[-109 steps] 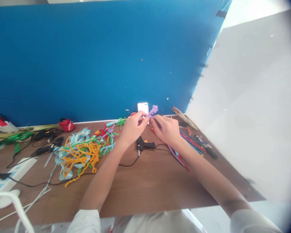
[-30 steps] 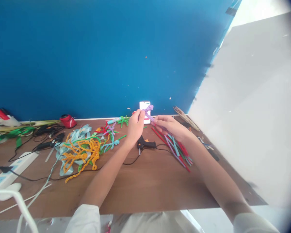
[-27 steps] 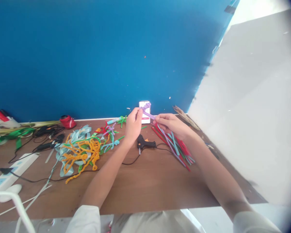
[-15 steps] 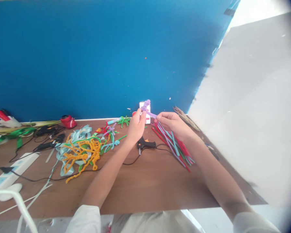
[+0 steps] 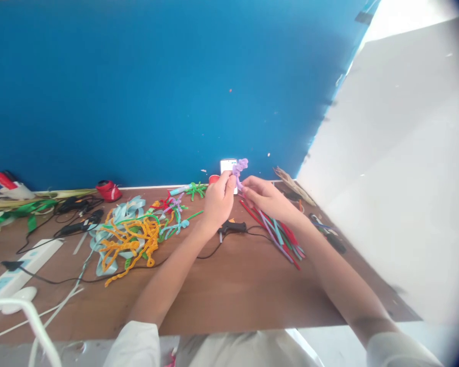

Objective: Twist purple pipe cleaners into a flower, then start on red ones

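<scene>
My left hand [image 5: 219, 198] is closed on a purple pipe cleaner [image 5: 240, 166], whose twisted, bumpy end sticks up above the fingers. At its lower end, the fingers of my right hand [image 5: 260, 193] pinch the same strand. Behind them a phone [image 5: 227, 164] leans upright against the blue wall, partly hidden by my left hand. Beneath the hands lies a black glue gun [image 5: 234, 227]. A bundle of red, purple, blue and green pipe cleaners [image 5: 279, 234] is on the table under my right forearm.
To the left, orange twisted pipe cleaners [image 5: 132, 239] are tangled with pale blue ribbon [image 5: 103, 262]. A white power strip [image 5: 26, 267] and black cords lie further left. A red roll-like object [image 5: 108, 190] stands by the wall. Dry husks [image 5: 294, 184] and tools [image 5: 327, 232] are at right.
My right hand has come in closer to my left hand. The free length of purple pipe cleaner between them is shorter, and its bumpy end has shifted right.
</scene>
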Available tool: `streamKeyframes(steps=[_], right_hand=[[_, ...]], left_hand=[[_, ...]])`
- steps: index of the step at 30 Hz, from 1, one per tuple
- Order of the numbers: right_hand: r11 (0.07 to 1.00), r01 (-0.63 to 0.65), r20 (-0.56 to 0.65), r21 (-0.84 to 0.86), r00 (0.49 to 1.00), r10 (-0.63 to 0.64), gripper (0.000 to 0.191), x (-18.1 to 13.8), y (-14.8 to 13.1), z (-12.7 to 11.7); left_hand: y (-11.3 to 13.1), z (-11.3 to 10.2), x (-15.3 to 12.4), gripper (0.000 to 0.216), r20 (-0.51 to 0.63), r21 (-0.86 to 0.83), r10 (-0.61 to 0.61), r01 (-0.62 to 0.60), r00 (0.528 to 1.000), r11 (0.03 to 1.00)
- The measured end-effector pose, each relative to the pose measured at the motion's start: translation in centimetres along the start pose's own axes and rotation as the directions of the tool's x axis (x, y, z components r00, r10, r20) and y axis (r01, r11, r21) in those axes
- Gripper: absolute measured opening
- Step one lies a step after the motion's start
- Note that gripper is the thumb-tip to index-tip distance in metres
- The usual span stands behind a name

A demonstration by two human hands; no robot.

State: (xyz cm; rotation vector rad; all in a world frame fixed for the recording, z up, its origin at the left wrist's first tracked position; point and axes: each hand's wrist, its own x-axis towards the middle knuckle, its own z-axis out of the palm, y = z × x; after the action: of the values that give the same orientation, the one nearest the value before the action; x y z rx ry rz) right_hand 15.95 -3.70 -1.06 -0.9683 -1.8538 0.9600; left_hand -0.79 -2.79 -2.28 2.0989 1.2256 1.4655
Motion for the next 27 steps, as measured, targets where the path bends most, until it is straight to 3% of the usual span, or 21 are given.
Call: streamKeyframes(steps=[4,9,12,16,18,20,23,27], right_hand=[[0.995,0.073,0.103,-0.069,0.993,-0.065,0.017,0.1,0.2,0.3],[0.982,0.117,-0.130,-0.151,0.982,-0.137,0.020,0.3,0.2,0.3],[0.991,0.093,-0.252,-0.096,0.961,-0.114,0.021,0.2,0.1,-0.2],[0.997,0.071,-0.379,-0.028,0.922,-0.076,0.021,0.4,0.2,-0.8],[0.994,0.090,-0.372,0.056,0.926,-0.062,0.022,0.6,0.5,-0.9],[0.980,0.099,-0.339,0.170,0.940,-0.036,0.024,0.8,0.7,-0.9],[0.966,0.079,-0.269,0.245,0.963,-0.011,0.029,0.8,0.7,-0.8],[0.983,0.057,-0.116,0.173,0.993,-0.037,0.028,0.5,0.2,-0.3]], left_hand=[[0.0,0.2,-0.1,0.028,0.063,0.103,0.075,-0.081,0.995,0.991],[-0.4,-0.5,0.5,0.033,0.069,0.017,0.032,-0.033,0.997,0.999],[-0.5,-1.2,0.8,0.035,0.089,0.006,0.003,-0.004,0.996,1.000],[-0.2,-1.3,0.7,0.036,0.273,-0.058,0.013,0.003,0.962,0.998],[0.0,-0.9,0.5,0.037,0.384,-0.111,0.022,0.023,0.923,0.994],[0.0,-0.3,0.2,0.040,0.419,-0.175,0.015,0.065,0.908,0.982],[-0.4,0.4,0.0,0.045,0.371,-0.297,-0.039,0.158,0.928,0.942],[-1.0,0.7,0.1,0.052,0.282,-0.372,-0.125,0.229,0.951,0.900]])
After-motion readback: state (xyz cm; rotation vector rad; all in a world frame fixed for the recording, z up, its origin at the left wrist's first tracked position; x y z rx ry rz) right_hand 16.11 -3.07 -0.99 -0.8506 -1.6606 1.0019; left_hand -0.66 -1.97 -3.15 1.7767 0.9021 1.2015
